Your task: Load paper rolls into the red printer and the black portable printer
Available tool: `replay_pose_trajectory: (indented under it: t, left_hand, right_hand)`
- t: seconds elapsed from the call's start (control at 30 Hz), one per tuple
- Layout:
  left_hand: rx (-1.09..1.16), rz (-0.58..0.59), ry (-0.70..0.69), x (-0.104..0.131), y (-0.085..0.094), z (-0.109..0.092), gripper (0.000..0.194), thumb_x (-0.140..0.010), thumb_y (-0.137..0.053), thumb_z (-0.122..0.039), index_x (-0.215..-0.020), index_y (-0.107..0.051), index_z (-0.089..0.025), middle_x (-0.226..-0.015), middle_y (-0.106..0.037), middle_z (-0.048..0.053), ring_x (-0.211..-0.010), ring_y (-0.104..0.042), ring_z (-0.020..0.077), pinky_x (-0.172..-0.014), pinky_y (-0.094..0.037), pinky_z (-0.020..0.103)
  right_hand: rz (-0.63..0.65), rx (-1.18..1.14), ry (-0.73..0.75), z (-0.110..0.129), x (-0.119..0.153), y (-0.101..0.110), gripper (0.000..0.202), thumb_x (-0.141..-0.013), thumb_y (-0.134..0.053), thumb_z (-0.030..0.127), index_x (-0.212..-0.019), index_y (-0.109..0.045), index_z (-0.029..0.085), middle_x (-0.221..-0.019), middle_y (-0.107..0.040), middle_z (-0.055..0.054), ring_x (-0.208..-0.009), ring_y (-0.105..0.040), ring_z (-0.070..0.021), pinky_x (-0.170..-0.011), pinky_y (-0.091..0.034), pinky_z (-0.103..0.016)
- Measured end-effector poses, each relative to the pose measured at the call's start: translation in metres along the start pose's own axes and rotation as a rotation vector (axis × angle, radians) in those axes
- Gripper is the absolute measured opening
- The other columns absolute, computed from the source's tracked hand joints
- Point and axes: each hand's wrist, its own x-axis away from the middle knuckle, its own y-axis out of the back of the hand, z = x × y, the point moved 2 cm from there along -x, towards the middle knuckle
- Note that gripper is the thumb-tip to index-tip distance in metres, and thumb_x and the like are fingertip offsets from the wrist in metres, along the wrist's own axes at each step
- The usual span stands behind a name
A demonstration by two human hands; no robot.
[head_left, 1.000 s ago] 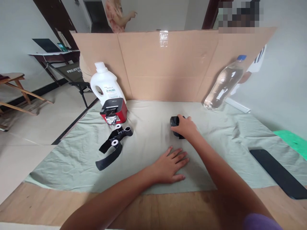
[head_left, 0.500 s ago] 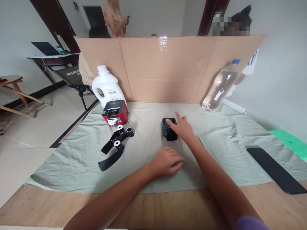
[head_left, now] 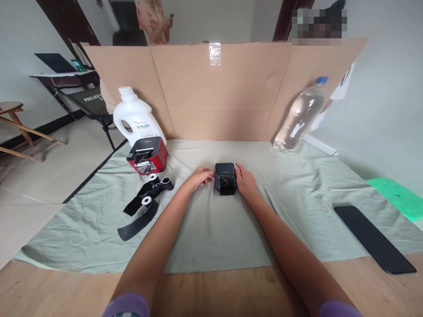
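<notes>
A small black portable printer (head_left: 225, 169) sits on the green cloth in front of me, a black paper strip (head_left: 227, 187) hanging from its front. My left hand (head_left: 201, 177) has its fingers curled in, with the tips at the printer's left side. Against the right side lies my right hand (head_left: 246, 180), fingers bent along the edge, so the two hands hold the printer between them. To the left stands a red and black printer (head_left: 157, 156) with a dark strip at its front. Nearer me are several partly unrolled black paper rolls (head_left: 140, 222).
Behind the cloth (head_left: 198, 242) rises a cardboard panel (head_left: 218, 97). A white detergent jug (head_left: 140, 119) stands back left, and a clear bottle with a blue cap (head_left: 302, 114) leans back right. A black phone-like slab (head_left: 373, 237) lies at the right. People are behind the panel.
My left hand has moved forward and left to the black printer's left side. My right hand has come off its top to the right side. The whole view has shifted slightly.
</notes>
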Motion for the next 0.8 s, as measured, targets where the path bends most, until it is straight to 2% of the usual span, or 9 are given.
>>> replay_pose_trajectory:
  t: [0.13, 0.23, 0.43, 0.8]
  left_hand:
    - [0.022, 0.004, 0.024, 0.0013, 0.0011, 0.0013, 0.015, -0.082, -0.058, -0.025, -0.086, -0.066, -0.012, -0.086, -0.072, 0.007, -0.045, -0.049, 0.0052, -0.039, -0.021, 0.019]
    - [0.022, -0.002, 0.043, 0.0004, 0.0007, 0.0004, 0.013, -0.081, -0.06, -0.025, -0.077, -0.064, -0.013, -0.078, -0.07, 0.006, -0.044, -0.047, 0.0051, -0.039, -0.019, 0.019]
    - [0.016, -0.044, 0.082, -0.0018, -0.0019, 0.0009, 0.02, -0.079, -0.064, -0.026, -0.064, -0.056, -0.014, -0.066, -0.065, 0.003, -0.043, -0.042, 0.0041, -0.037, -0.015, 0.018]
    - [0.049, -0.074, 0.091, 0.0013, -0.0033, -0.0018, 0.018, -0.078, -0.067, -0.024, -0.064, -0.058, -0.014, -0.061, -0.063, 0.002, -0.042, -0.041, 0.0045, -0.037, -0.016, 0.018]
  right_hand:
    - [-0.002, 0.029, -0.053, 0.0001, 0.0001, 0.0006, 0.06, -0.102, -0.026, 0.043, -0.152, -0.04, 0.012, -0.125, -0.068, -0.018, -0.115, -0.063, -0.0348, -0.099, -0.046, -0.047]
    - [0.002, 0.037, -0.078, 0.0012, 0.0006, 0.0, 0.063, -0.102, -0.025, 0.043, -0.155, -0.033, 0.01, -0.119, -0.07, -0.02, -0.112, -0.065, -0.0357, -0.096, -0.047, -0.046]
    - [-0.006, 0.051, -0.075, 0.0005, -0.0003, -0.0033, 0.063, -0.102, -0.023, 0.044, -0.154, -0.036, 0.011, -0.116, -0.071, -0.019, -0.11, -0.065, -0.0359, -0.094, -0.047, -0.045]
    - [0.0, 0.05, -0.05, 0.0015, 0.0012, -0.0025, 0.06, -0.102, -0.022, 0.042, -0.148, -0.046, 0.013, -0.129, -0.066, -0.018, -0.12, -0.06, -0.0356, -0.101, -0.044, -0.047]
